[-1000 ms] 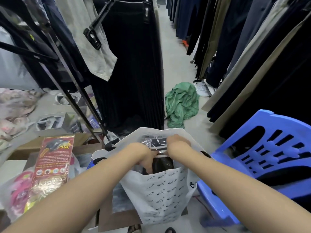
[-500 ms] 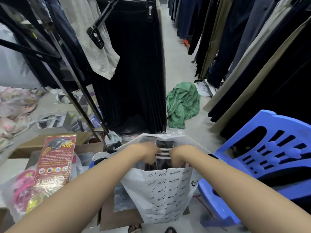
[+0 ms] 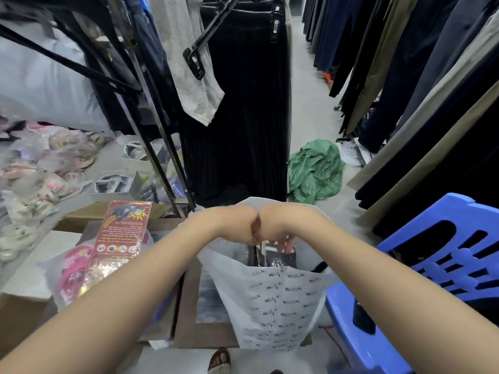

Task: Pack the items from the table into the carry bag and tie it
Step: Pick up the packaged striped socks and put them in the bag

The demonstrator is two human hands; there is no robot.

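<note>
Head view: your left hand point(image 3: 235, 225) and right hand point(image 3: 280, 225) press together, knuckles touching, over the mouth of the white printed carry bag point(image 3: 280, 306), which stands beside the blue plastic chair point(image 3: 432, 265). Your fingers point(image 3: 286, 242) curl down onto a dark packaged item point(image 3: 278, 259) inside; their exact grip cannot be told.

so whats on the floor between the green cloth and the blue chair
Nothing: the head view shows bare floor between the green cloth and the blue chair.
</note>
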